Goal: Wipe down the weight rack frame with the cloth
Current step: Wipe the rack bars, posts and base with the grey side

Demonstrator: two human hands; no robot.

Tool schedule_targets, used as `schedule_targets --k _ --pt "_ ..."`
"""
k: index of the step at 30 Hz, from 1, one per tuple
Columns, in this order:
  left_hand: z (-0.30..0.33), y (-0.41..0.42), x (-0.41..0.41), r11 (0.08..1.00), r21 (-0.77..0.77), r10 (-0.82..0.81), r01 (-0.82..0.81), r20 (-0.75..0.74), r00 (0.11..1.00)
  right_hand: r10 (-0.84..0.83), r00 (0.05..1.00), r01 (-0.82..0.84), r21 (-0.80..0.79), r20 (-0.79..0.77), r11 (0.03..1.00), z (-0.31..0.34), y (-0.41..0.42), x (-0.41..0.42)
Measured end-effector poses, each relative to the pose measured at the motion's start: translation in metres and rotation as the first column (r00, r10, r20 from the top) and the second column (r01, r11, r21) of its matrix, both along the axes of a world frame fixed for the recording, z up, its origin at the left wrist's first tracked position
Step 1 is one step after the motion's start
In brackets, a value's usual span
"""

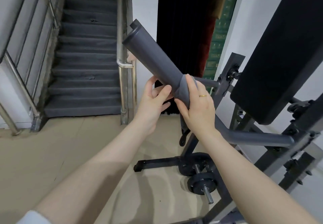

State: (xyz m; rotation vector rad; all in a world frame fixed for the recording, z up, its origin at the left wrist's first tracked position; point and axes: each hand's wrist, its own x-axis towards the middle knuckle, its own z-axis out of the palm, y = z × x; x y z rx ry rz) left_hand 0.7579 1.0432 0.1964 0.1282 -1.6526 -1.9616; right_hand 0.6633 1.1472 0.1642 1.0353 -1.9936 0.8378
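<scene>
A thick grey padded bar of the weight rack frame slants up toward the upper left. A grey cloth is wrapped around the bar's lower end. My right hand, with a gold ring, grips the cloth around the bar. My left hand is just left of it, its fingers curled under the bar and touching the cloth's edge. More grey frame tubing runs to the right below my right wrist.
A black padded bench back leans at the right on its metal frame. A dumbbell with black plates lies on the tiled floor beside a black base foot. Grey stairs with steel handrails rise at the left.
</scene>
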Motion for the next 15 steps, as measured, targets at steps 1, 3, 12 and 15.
schedule_targets --k 1,3,12,15 --pt "-0.005 0.003 -0.001 1.000 -0.004 -0.018 0.018 0.029 0.999 -0.043 0.998 0.042 0.012 0.049 0.999 -0.018 0.014 -0.007" --pt "-0.016 0.011 -0.004 0.999 -0.012 -0.051 0.052 0.069 0.996 -0.120 0.980 0.117 0.026 0.160 0.993 -0.045 0.036 -0.014" --pt "-0.041 0.034 -0.032 0.992 0.084 -0.102 0.097 0.057 0.993 -0.059 0.986 0.066 -0.044 0.155 0.997 -0.030 0.020 -0.010" --pt "-0.050 0.039 -0.042 0.995 0.089 -0.044 0.038 0.068 0.997 -0.020 0.971 0.017 0.014 0.240 1.000 -0.048 0.049 -0.027"
